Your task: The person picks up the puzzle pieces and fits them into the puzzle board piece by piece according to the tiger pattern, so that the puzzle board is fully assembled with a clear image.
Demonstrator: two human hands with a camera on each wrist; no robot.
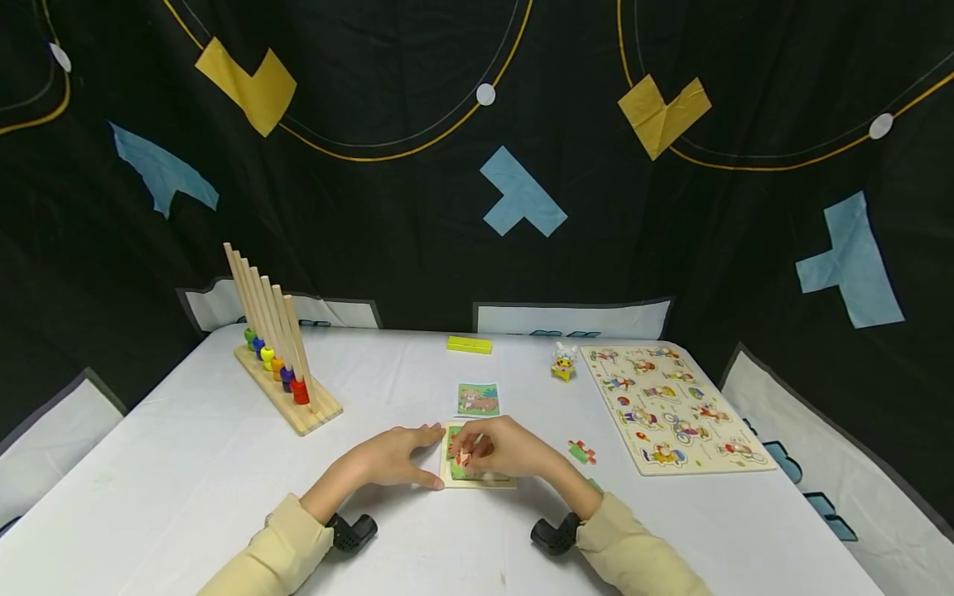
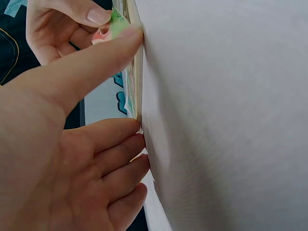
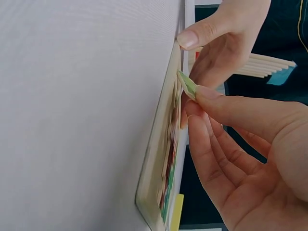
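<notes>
A small wooden jigsaw tray with a light rim and pieces in it lies on the table. My left hand rests at its left side, thumb and straight fingers touching the tray's edge. Over the tray, my right hand pinches a green and pink jigsaw piece between thumb and fingers. The piece is tilted, close to the tray's surface in the right wrist view. My right hand hides part of the tray. Just behind stands or lies a picture card with an animal on it.
A loose red and green jigsaw piece lies to the right; another green piece is partly behind the right forearm. A peg stand with coloured beads is at left. A large picture board, a toy figure and a yellow block lie farther off.
</notes>
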